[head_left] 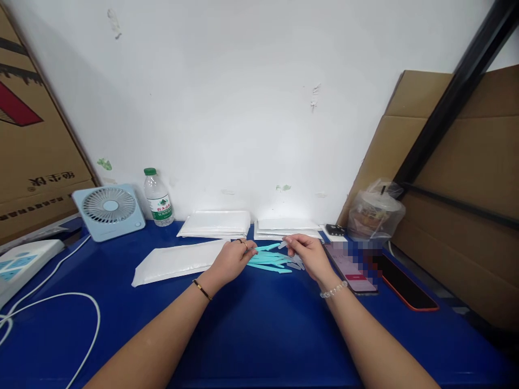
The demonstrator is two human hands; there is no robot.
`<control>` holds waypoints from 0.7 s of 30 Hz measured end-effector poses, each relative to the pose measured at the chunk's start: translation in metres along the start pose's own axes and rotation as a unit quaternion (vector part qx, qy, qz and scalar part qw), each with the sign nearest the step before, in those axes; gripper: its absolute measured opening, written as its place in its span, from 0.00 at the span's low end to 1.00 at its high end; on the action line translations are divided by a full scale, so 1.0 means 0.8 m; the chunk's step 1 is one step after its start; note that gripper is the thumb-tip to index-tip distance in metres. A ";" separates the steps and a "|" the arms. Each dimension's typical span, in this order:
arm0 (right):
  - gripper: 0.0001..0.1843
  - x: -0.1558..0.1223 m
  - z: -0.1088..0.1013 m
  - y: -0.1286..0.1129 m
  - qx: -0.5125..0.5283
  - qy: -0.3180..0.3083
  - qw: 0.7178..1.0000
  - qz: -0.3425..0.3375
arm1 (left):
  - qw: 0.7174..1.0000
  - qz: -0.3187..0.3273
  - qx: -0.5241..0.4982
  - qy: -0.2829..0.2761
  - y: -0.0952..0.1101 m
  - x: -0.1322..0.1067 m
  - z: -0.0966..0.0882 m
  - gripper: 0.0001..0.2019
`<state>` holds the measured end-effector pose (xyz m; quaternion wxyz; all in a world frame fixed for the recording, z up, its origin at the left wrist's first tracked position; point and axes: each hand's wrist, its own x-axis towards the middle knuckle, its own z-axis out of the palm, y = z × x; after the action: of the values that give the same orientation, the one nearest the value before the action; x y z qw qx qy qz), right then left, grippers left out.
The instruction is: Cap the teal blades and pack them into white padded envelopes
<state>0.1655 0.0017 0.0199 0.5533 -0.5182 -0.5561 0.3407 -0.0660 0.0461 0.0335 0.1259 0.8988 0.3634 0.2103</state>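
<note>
My left hand [231, 260] is closed on the handle of a slim teal eyebrow razor [268, 248], whose far end points right. Opposite it, my right hand [311, 258] pinches a small clear plastic cap [283, 245] between thumb and forefinger, right at the razor's tip. Whether the cap is on the blade I cannot tell. Several more teal eyebrow razors [270, 261] lie in a loose pile on the table below and between the hands. Small clear caps [295, 263] lie at the pile's right end, partly behind my right fingers.
A white padded mailer [178, 262] lies left of my left hand. Behind are two stacks of white mailers [217, 222] [286, 227]. A fan [109, 210] and water bottle [159, 200] stand left on the blue table [251, 335]; phones [409, 283] and a bagged cup [373, 213] are right.
</note>
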 end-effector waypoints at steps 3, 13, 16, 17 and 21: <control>0.22 -0.002 0.007 0.000 0.015 -0.018 1.000 0.002 | 1.000 0.006 0.009 -0.005 0.004 0.001 0.002 0.14; 0.13 0.005 -0.035 0.001 -0.309 -0.071 0.947 -0.040 | 0.998 -0.014 0.003 -0.062 0.008 -0.006 0.021 0.11; 0.06 0.005 -0.049 0.006 -0.410 -0.146 0.900 -0.026 | 0.996 0.000 0.040 -0.074 0.003 -0.004 0.034 0.14; 0.05 0.004 -0.049 0.008 -0.436 -0.159 0.886 -0.021 | 0.995 0.005 0.054 -0.078 0.001 -0.003 0.038 0.13; 0.05 0.000 -0.037 0.010 -0.516 -0.171 0.839 -0.032 | 0.990 0.010 0.114 -0.085 0.002 0.004 0.045 0.09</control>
<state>0.1955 -0.0021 0.0171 0.1126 -0.6441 -0.7533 0.0698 -0.0462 0.0445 0.0037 0.0507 0.9257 0.3636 0.0913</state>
